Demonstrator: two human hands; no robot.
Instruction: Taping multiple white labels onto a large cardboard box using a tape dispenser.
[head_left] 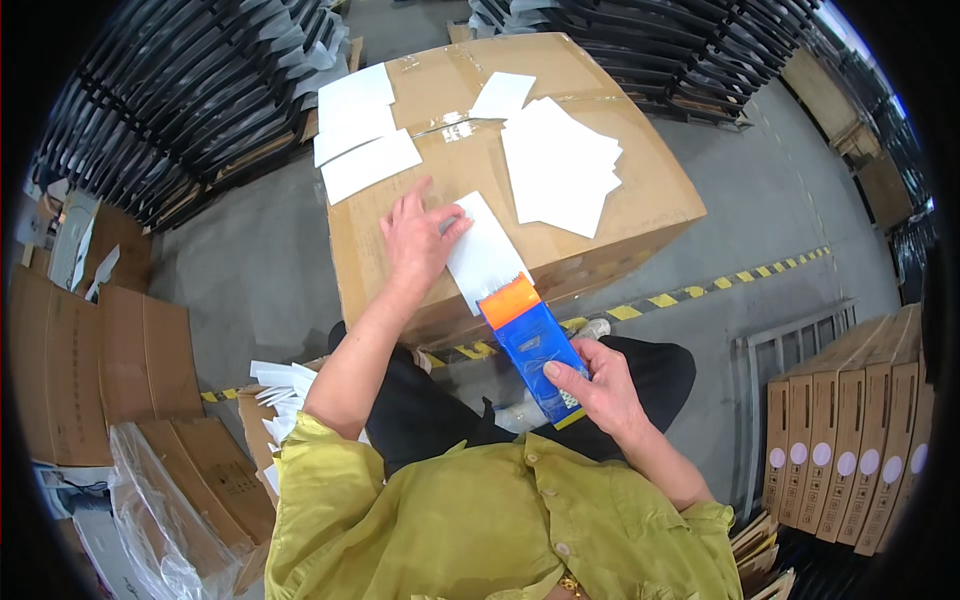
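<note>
My left hand rests over the near part of a large brown carton. Its thumb and finger pinch the upper left corner of a white card, which lies partly past the carton's edge. In my right hand is a long blue-and-orange package, gripped near its lower end with the thumb on top. The package's orange end meets the lower end of the white card; whether the card goes inside it I cannot tell.
On the carton lie a fanned pile of white cards and more white cards at left. A box of white pieces stands by my left elbow. Black frames are stacked behind; flat cartons line the right.
</note>
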